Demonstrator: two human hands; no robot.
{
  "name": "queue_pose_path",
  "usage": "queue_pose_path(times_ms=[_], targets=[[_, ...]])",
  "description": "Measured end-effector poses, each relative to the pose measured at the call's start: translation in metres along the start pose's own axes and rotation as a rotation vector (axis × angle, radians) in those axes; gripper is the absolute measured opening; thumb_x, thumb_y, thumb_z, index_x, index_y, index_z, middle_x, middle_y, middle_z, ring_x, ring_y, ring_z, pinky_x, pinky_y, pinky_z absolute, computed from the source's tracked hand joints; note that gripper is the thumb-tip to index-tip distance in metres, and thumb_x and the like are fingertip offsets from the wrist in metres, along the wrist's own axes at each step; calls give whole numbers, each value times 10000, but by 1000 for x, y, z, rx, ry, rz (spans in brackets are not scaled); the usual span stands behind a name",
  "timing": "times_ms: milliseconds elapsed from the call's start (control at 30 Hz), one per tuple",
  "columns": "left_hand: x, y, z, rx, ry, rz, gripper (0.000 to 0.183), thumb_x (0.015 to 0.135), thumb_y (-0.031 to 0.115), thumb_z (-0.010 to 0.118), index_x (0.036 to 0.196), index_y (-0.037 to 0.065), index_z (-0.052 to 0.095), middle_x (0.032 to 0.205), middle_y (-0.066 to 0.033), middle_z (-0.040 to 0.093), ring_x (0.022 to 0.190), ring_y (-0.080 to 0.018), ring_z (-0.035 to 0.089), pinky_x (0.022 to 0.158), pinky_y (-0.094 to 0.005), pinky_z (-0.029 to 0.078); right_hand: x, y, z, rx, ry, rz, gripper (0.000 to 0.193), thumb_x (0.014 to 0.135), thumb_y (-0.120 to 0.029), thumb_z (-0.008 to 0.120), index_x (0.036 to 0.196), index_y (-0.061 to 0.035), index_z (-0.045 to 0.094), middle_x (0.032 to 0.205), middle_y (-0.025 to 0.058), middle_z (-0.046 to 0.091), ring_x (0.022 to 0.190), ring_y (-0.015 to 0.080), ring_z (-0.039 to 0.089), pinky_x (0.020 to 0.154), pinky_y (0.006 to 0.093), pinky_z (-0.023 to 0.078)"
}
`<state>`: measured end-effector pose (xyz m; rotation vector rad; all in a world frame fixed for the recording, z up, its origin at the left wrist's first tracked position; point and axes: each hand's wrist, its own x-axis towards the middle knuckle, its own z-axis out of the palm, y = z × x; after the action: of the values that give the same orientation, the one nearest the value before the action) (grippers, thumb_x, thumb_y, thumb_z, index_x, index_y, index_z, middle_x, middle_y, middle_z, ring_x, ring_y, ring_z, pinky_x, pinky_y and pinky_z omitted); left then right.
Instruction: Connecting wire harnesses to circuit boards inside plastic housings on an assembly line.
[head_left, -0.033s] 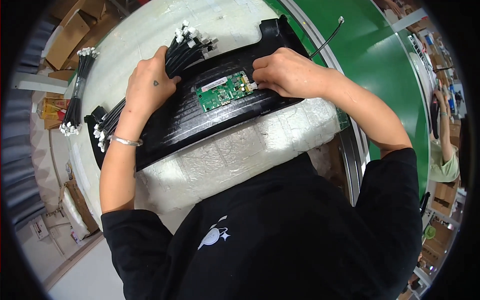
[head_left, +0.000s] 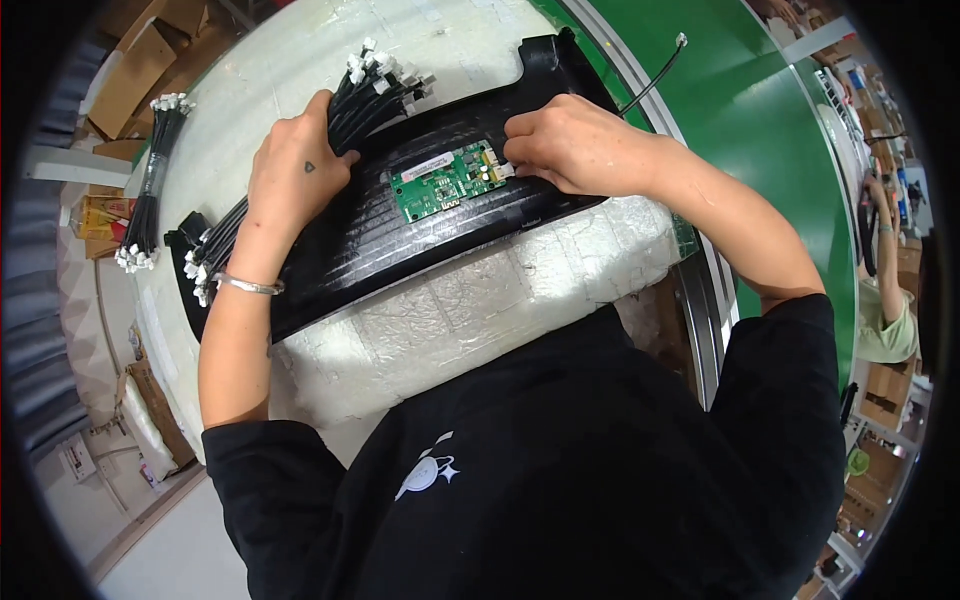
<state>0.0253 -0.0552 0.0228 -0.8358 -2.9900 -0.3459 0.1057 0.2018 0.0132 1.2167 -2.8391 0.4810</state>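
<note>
My left hand (head_left: pixel 298 165) is closed round a thick bundle of black cables (head_left: pixel 355 115) with white plug ends, which lies slantwise over a black plastic panel (head_left: pixel 370 250). Its lower plug ends stick out beside my left wrist. A green circuit board (head_left: pixel 447 183) with a white label sits on the panel between my hands. At the board's right end, by its white sockets, my right hand (head_left: pixel 570 148) pinches the end of a single black cable (head_left: pixel 655 82). The pinched end is mostly hidden by my fingers. The cable's free end, tipped with a white plug, rises past my right wrist.
The panel rests on a wrapped pale foam block (head_left: pixel 450 310). Another tied cable bundle (head_left: pixel 155 185) lies at the left. A metal rail (head_left: pixel 705 300) edges the green surface (head_left: pixel 790 200) on the right. Farther right, another person's arm (head_left: pixel 885 240) shows.
</note>
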Motion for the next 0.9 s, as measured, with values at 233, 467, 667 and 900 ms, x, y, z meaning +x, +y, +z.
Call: queue_pose_path(times_ms=[233,467,667,900], targets=[[-5,2,0,-105,35,1,560,654,117,722,1145,-13,487,716,-209,600,751,-380,587,668,-408,458,1,-6,-7,-124,-90,0,121,731,-87,622,716,15,558,695,113,508,613,297,553,535,373,450],[-7,-2,3,-63,4,-25,563,663,120,715,1161,3,481,699,-185,604,738,-350,605,662,-407,469,0,-6,-3,24,-79,-11,131,747,-92,624,704,12,557,672,104,483,586,280,537,522,355,453],[1,-9,3,-19,16,-15,579,656,112,716,1170,3,472,730,-185,612,743,-353,603,658,-415,475,13,-3,-3,-45,-97,-43,132,742,-88,630,694,14,561,675,104,488,581,275,537,511,348,457],[-1,-5,-1,-60,130,53,400,644,112,681,987,10,501,725,-208,598,781,-399,578,671,-466,470,16,-24,-22,-202,-105,77,54,660,-97,562,627,-65,590,699,101,583,639,288,602,560,387,494]])
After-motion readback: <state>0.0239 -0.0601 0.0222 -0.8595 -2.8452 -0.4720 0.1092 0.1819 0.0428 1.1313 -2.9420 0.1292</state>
